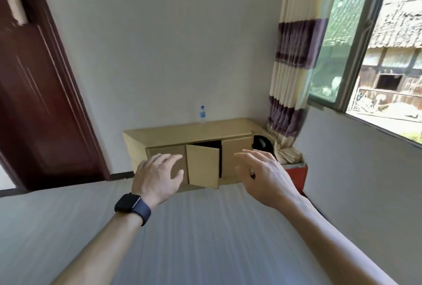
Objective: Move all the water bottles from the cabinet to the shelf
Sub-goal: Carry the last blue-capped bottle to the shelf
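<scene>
A low tan cabinet (pixel 173 134) stands against the white wall ahead. Its middle door (pixel 202 166) hangs open, and the inside behind it is dark, so I cannot see its contents. One clear water bottle (pixel 202 114) with a blue label and cap stands upright on the cabinet top, near the wall. My left hand (pixel 157 176), with a dark watch on the wrist, is stretched out in front of the left door, fingers apart and empty. My right hand (pixel 262 177) reaches toward the right door, fingers spread and empty. No shelf is in view.
A dark red wooden door (pixel 38 93) fills the left side. A striped curtain (pixel 294 67) hangs at the right of the cabinet, beside a window (pixel 370 40). A black object (pixel 261 145) and a red box (pixel 296 174) sit beside the cabinet's right end. Pale floor lies between me and the cabinet.
</scene>
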`<control>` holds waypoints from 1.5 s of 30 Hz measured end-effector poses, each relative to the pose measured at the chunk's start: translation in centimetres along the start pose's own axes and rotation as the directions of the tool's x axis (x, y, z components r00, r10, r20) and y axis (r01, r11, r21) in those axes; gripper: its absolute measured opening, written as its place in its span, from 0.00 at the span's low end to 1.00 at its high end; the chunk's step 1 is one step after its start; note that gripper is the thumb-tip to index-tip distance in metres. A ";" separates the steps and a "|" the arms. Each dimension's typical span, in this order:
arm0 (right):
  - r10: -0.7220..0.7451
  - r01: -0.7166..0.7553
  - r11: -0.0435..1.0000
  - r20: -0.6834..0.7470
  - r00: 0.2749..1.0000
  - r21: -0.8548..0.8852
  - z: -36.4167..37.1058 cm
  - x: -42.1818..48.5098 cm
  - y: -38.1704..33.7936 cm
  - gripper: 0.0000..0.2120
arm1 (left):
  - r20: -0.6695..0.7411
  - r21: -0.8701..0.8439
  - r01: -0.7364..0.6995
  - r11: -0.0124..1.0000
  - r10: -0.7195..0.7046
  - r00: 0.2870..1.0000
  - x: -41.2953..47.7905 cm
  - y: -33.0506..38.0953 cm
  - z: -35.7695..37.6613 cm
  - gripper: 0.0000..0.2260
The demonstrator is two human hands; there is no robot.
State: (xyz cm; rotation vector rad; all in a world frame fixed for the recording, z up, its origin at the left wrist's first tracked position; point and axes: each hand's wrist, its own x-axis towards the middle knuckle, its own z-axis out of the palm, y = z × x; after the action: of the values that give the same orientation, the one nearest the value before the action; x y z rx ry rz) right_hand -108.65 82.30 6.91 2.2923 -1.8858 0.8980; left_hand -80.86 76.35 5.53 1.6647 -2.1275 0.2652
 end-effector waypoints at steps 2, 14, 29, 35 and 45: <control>0.000 0.000 1.000 0.020 1.000 0.001 1.9 3.6 1.6 0.19 | 0.010 -0.009 0.006 1.000 -0.006 1.000 3.6 -1.1 2.2 0.20; 0.082 -0.081 0.995 0.007 0.997 -0.053 13.3 31.0 10.7 0.19 | 0.103 -0.009 -0.094 0.995 0.095 0.990 33.7 -7.3 17.2 0.19; 0.052 -0.043 0.995 0.096 0.994 -0.093 29.0 61.7 25.2 0.19 | 0.191 0.011 -0.028 1.000 0.025 0.981 62.8 -14.4 33.6 0.19; 0.042 -0.044 0.999 0.179 0.983 0.002 36.6 71.7 30.9 0.17 | 0.264 0.038 0.070 0.997 -0.078 0.961 73.0 -17.9 40.7 0.20; 0.188 -0.199 0.980 0.413 0.891 -0.018 53.0 82.2 40.1 0.19 | 0.570 -0.003 0.121 0.993 -0.097 0.816 85.2 -22.1 59.7 0.23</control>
State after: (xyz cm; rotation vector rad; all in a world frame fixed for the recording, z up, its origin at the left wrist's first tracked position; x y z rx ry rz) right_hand -116.09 -21.23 -12.90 2.4989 -2.3111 0.4695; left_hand -88.51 -28.14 -12.66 2.0195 -2.4028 -0.3621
